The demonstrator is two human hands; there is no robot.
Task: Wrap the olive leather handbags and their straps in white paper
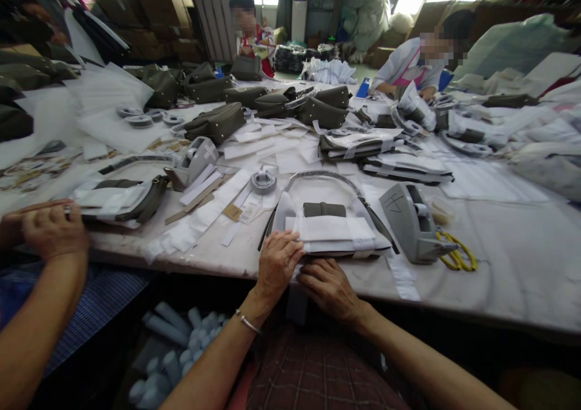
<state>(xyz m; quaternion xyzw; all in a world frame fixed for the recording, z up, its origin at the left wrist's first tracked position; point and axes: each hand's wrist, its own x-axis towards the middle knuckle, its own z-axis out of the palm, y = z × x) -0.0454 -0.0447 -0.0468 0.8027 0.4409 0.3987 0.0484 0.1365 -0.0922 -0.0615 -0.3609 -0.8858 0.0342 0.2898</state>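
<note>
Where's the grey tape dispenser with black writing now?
In the head view, the grey tape dispenser stands on the pale table right of centre, just beside the olive handbag with white wrapping.

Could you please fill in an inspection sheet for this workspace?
Surface: table with a pale, creased covering.
Job's things: dark bag at the front edge, white padding over its front, handle arched behind.
Clutter: paper strips, coiled strap, more dark bags, tape dispenser to the bag's right.
Hands: left hand on the bag's near left corner; right hand at the table edge, by the bag's lower edge.
Cables: yellow loops beside the dispenser; cord or handles, cannot tell.
Surroundings: two people across the table, a co-worker's hand at left, pale rolls below, cartons behind.
</note>
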